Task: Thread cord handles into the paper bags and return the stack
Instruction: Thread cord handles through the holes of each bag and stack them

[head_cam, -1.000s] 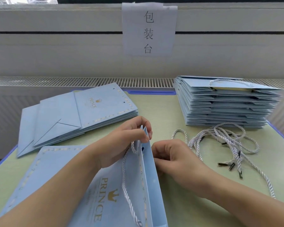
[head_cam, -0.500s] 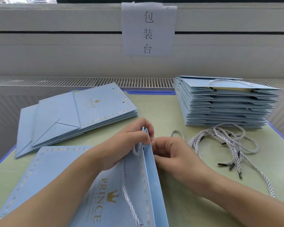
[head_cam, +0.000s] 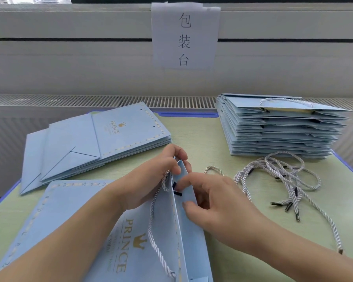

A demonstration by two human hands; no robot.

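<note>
A pale blue bag (head_cam: 102, 226) printed with PRINCE and a gold crown lies near the front edge of the green table (head_cam: 194, 139), its mouth edge raised between the two hands. The left hand (head_cam: 151, 180) grips that raised top edge, fingers curled over it and thumb pressed against the near face, with a white twisted cord (head_cam: 153, 226) coming out just under the thumb and running down across the printed face toward the bottom of the view. The right hand (head_cam: 216, 202) is on the other side of the raised panel, its thumb and forefinger pinched together at the edge beside two small dark cord tips (head_cam: 176, 190); whether they actually hold a tip cannot be told, and the remaining fingers press flat on the panel lower down. To the left, well apart from the hands, a low fanned pile (head_cam: 86, 145) of flat bags lies on the table, the top one showing two punched holes. At the far right stands a taller stack (head_cam: 277, 129) of folded bags, a cord handle looped over its top. In front of that stack, a loose tangle of cords (head_cam: 281, 178) with dark tips lies spread on the table, one strand trailing toward the right forearm. A paper sign (head_cam: 184, 35) with three characters hangs on the white wall behind.
</note>
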